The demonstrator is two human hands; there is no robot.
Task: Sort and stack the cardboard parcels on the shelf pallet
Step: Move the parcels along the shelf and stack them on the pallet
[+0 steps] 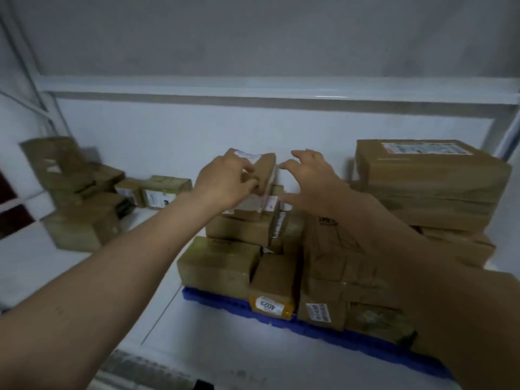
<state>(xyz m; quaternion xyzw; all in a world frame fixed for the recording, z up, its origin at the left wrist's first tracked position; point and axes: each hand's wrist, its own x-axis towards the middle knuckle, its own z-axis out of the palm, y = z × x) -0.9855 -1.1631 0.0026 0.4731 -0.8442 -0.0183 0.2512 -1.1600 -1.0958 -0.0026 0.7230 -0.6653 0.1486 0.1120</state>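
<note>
Reaching over the central stack, the left hand (pixel 225 178) pinches a small cardboard parcel (pixel 266 171) at the top of the pile, fingers curled round its near edge; the right hand (pixel 308 181) hovers just beside that parcel with fingers spread and released, grasping nothing; the stack sits on a blue pallet (pixel 213 301) on the white shelf (pixel 84 277); a parcel marked 4023 (pixel 271 288) lies at the near edge; a large flat box (pixel 430 167) tops the right pile; loose parcels (pixel 84 198) sit far left.
</note>
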